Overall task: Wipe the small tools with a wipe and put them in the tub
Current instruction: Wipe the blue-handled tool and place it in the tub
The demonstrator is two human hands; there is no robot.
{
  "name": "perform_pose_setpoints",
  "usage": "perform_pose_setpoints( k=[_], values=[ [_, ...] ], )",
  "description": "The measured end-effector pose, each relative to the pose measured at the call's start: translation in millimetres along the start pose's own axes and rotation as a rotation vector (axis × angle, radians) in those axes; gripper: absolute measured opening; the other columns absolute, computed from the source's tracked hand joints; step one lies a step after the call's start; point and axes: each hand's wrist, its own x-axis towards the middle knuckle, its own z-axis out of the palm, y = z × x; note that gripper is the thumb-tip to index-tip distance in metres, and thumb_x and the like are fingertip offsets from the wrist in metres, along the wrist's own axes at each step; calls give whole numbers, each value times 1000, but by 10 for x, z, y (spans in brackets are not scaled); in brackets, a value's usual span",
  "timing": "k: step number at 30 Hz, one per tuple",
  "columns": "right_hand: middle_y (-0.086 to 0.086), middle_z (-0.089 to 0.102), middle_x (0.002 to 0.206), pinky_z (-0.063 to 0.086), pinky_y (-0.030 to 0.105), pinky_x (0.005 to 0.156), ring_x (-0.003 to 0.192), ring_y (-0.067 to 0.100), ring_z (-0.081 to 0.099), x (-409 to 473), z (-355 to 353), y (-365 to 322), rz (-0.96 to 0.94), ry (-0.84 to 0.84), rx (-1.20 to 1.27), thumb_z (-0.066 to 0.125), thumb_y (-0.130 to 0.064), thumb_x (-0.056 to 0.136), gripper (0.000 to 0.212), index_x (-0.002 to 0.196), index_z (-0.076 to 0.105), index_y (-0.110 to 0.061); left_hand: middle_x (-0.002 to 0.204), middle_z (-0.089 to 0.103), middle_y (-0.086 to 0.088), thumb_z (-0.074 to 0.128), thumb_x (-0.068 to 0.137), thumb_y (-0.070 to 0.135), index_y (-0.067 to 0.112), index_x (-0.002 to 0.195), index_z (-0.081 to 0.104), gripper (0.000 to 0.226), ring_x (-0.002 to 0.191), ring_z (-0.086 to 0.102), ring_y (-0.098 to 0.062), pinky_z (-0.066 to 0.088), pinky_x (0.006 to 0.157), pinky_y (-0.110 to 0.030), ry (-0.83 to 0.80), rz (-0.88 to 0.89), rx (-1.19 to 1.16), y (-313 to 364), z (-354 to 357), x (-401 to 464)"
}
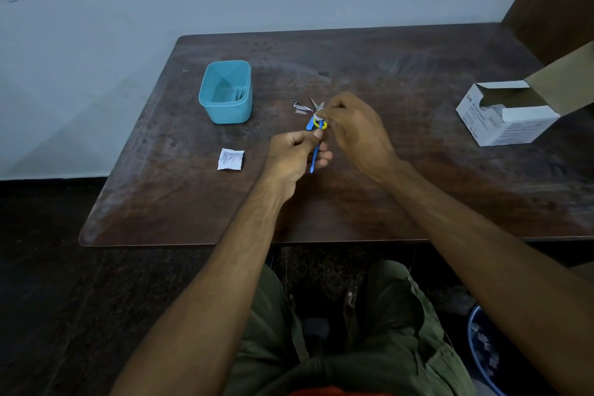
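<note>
My left hand [295,154] is shut on a thin blue tool [314,160], which points up and away from me over the table. My right hand [350,125] pinches a small white wipe [318,113] at the tool's upper end. Right behind the hands lie small scissors [316,103] with a blue and a yellow handle, partly hidden by the wipe. A silver nail clipper [300,105] lies just left of the scissors. The teal tub [225,112] stands open at the table's back left, apart from both hands.
A torn white wipe wrapper [230,158] lies left of my left hand. An open box of alcohol swabs [508,125] sits at the right edge of the dark wooden table [418,170]. A blue bin [479,357] holding white scraps stands on the floor at lower right.
</note>
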Motion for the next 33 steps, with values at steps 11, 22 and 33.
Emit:
perform_pose_setpoints(
  k=[11, 22, 33],
  values=[
    [-3, 58, 91, 46, 26, 72, 81, 12, 55, -88, 2, 53, 93, 149, 73, 51, -17, 86, 25, 96, 71, -8, 71, 63, -5, 64, 90, 18, 5, 87, 68, 14, 53, 66, -9, 54, 52, -19, -5, -23, 4, -7, 1, -46],
    [10, 60, 96, 50, 36, 57, 86, 32, 55, -112, -24, 88, -124, 34, -288, 65, 2, 74, 32, 103, 69, -10, 69, 65, -6, 69, 86, 13, 4, 86, 67, 9, 51, 65, -8, 53, 50, -18, 61, 42, 98, 12, 11, -39],
    [10, 62, 89, 45, 31, 51, 77, 32, 57, -134, 5, 96, -140, 104, -284, 71, 6, 70, 31, 98, 72, -8, 71, 64, -8, 67, 87, 8, 8, 80, 66, 8, 49, 64, -8, 55, 52, -19, 69, 76, 143, -28, 10, -31]
  ],
)
